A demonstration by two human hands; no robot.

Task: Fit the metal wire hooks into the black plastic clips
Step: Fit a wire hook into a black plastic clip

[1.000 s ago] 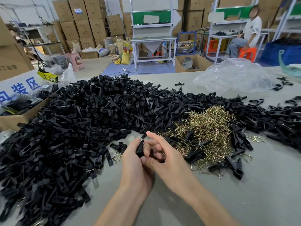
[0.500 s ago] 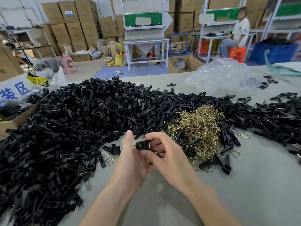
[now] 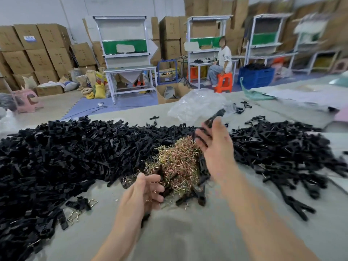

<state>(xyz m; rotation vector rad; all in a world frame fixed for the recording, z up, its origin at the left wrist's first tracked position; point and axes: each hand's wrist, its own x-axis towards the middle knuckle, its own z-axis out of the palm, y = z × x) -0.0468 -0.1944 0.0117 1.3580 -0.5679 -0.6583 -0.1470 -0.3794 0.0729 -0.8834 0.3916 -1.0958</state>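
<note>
One black clip (image 3: 214, 117) sits at the tips of the right hand (image 3: 216, 147), which is raised over the far heap of clips (image 3: 282, 147) with its fingers spread. Blur hides whether they grip it. That heap shows glints of wire, so it is probably the finished lot. The left hand (image 3: 141, 194) rests at the near edge of the wire hooks (image 3: 177, 162), fingers loosely curled; I cannot tell if they pinch one. The big heap of bare clips (image 3: 66, 157) covers the left of the bench (image 3: 188, 232), so most of the work is left.
</note>
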